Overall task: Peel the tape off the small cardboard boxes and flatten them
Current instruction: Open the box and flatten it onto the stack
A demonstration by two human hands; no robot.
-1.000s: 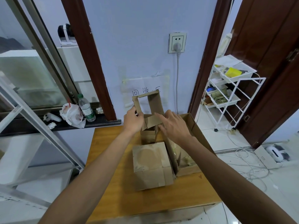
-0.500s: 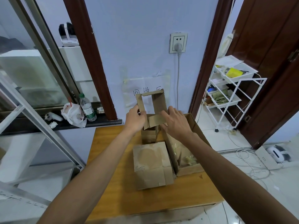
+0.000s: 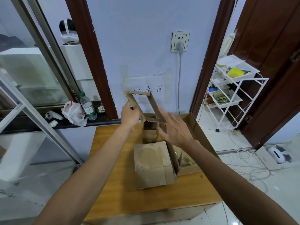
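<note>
Held box: small cardboard box point(image 3: 135, 103) raised above the far part of the wooden table point(image 3: 113, 184), both ends open, walls skewed into a leaning parallelogram, wall visible straight through it.
Tape on it: none made out; probably peeled already.
Left hand point(image 3: 129, 116): clenched round the left wall of the held box, thumb on the near face.
Right hand point(image 3: 176, 129): released, fingers straight and spread, blurred, just beside the lower right wall of the held box; contact impossible to confirm.
Step in hand: flattening, judged from the open ends and the slant of the walls.
Waiting boxes: a small open-topped box point(image 3: 149, 133) standing on the far part of the table directly under the held one; a closed box point(image 3: 151, 161) nearer, at mid-table, flaps shut, with pale shiny patches that may be tape.
Beside them: large open carton point(image 3: 197, 127) at the right edge of the table, touching the closed box.
Progress: early by this estimate, with one box half collapsed and two more upright.
Next move calls for: a flat right palm against the right wall, pushed left and down along the existing slant while the left grip steadies the opposite corner, until the walls meet.
Care: folding along the creases rather than across a panel.
</note>
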